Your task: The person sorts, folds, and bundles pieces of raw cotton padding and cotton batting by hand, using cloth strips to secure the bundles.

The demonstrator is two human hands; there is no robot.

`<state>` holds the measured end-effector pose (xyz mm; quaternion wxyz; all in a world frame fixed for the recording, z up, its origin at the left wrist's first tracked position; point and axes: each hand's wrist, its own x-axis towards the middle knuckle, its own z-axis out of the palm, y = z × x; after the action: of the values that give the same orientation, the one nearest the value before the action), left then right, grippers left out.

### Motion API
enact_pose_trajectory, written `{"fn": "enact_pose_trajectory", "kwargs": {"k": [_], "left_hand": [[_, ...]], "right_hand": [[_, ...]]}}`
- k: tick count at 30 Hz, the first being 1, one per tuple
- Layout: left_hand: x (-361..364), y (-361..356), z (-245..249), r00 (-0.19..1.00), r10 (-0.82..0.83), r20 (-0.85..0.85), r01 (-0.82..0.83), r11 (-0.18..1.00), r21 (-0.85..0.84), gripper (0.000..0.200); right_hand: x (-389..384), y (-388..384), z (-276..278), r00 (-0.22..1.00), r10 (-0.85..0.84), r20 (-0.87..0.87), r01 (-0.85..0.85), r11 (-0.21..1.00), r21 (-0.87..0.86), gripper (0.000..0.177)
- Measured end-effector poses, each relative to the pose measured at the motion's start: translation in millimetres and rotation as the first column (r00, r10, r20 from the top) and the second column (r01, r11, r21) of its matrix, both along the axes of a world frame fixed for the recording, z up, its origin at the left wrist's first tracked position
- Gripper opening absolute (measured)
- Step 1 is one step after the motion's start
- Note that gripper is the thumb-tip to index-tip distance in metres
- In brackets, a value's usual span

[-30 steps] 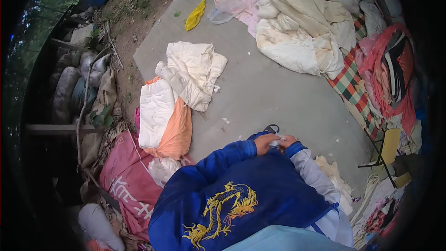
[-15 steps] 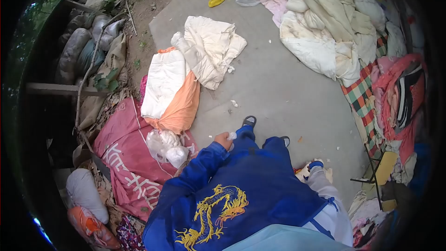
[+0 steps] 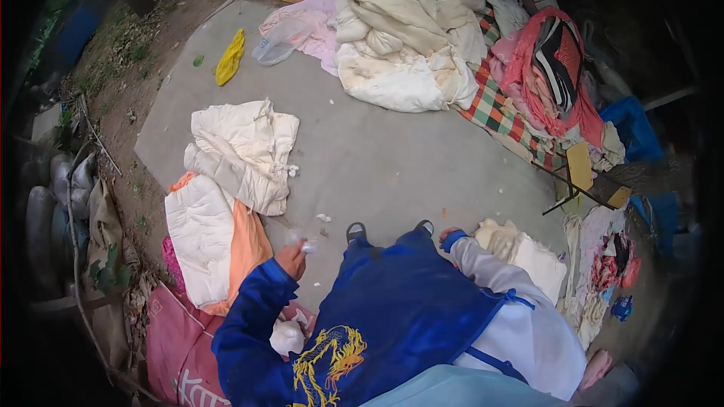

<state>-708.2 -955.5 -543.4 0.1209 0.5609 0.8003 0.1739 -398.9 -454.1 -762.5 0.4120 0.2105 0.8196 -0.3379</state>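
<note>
My left hand (image 3: 291, 258), below a blue sleeve, is closed on a small whitish, see-through wad (image 3: 308, 244); its material is blurred. Just past it, folded white quilted padding (image 3: 202, 237) stands in an orange bag (image 3: 250, 245), and a cream quilted pad (image 3: 245, 152) leans against its far end. Beneath my left forearm sits a clear plastic bag with white stuffing (image 3: 287, 338). My right hand (image 3: 450, 234) hangs at my right side, beside a white padded bundle (image 3: 528, 260); its fingers are too small to read.
A yellow bag (image 3: 230, 59) lies on the concrete floor (image 3: 377, 162). Heaped cream quilts (image 3: 407, 38) and a checked cloth (image 3: 501, 115) are at the far right. A metal-legged folding stool (image 3: 579, 168) lies on the right. A red printed sheet (image 3: 177, 347) spreads at the near left.
My view has turned to the right. My left hand has moved out leftward and forward with the whitish wad. My right hand has come into view beside the white bundle.
</note>
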Motion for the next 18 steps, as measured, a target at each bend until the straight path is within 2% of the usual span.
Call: {"fn": "enact_pose_trajectory", "kwargs": {"k": [1,2,3,4,6,7,8,9,11,12,13,14,16,17,18], "left_hand": [[-19,-57,11,0.996,-0.063,-0.066,0.060,0.997,-0.041,0.030],[-33,-120,28,0.993,0.107,-0.047,-0.114,0.979,-0.170,0.025],[-41,-201,40,0.853,0.474,-0.217,-0.519,0.736,-0.435,0.032],[-59,-261,51,0.677,0.626,-0.386,-0.721,0.460,-0.518,0.031],[-73,-333,72,0.332,0.755,-0.566,-0.894,0.060,-0.444,0.031],[-71,-341,69,0.242,0.782,-0.575,-0.910,-0.023,-0.414,0.031],[-65,-335,57,0.194,0.815,-0.546,-0.919,-0.044,-0.393,0.030],[-57,-319,38,0.185,0.851,-0.491,-0.925,-0.017,-0.379,0.030],[-45,-263,-6,0.264,0.912,-0.314,-0.925,0.148,-0.350,0.029],[-36,-225,-29,0.358,0.915,-0.185,-0.897,0.282,-0.341,0.029],[-28,-180,-51,0.439,0.897,-0.040,-0.856,0.405,-0.322,0.029],[-20,-133,-66,0.513,0.852,0.106,-0.797,0.519,-0.310,0.028],[0,-43,-83,0.588,0.723,0.364,-0.661,0.688,-0.300,0.028],[9,-3,-89,0.583,0.668,0.463,-0.603,0.737,-0.304,0.028],[17,31,-91,0.563,0.626,0.539,-0.557,0.770,-0.312,0.027]], "right_hand": [[-1,-25,4,0.796,-0.603,-0.051,0.581,0.785,-0.218,0.023],[-14,-42,9,0.831,-0.537,-0.146,0.496,0.834,-0.240,0.020],[-30,-51,16,0.853,-0.463,-0.240,0.407,0.878,-0.251,0.018],[-40,-58,27,0.822,-0.537,-0.190,0.469,0.827,-0.309,0.018],[-58,-57,55,0.727,-0.679,-0.099,0.594,0.695,-0.405,0.020],[-59,-53,66,0.686,-0.722,-0.090,0.649,0.662,-0.375,0.020],[-56,-47,74,0.648,-0.758,-0.080,0.695,0.631,-0.345,0.019],[-53,-41,82,0.606,-0.792,-0.074,0.740,0.595,-0.315,0.019],[-6,-4,-9,0.724,-0.684,-0.087,0.633,0.709,-0.312,0.020],[18,15,-56,0.774,-0.625,-0.098,0.573,0.758,-0.312,0.021],[4,6,-46,0.994,0.044,-0.101,0.000,0.917,0.400,0.025],[9,8,-38,0.997,0.078,0.005,-0.074,0.926,0.371,0.027],[16,11,-23,0.964,0.179,0.197,-0.231,0.933,0.278,0.030],[10,5,17,0.948,0.145,0.282,-0.225,0.934,0.276,0.035],[3,5,58,0.970,0.077,0.232,-0.147,0.942,0.302,0.035]]}}
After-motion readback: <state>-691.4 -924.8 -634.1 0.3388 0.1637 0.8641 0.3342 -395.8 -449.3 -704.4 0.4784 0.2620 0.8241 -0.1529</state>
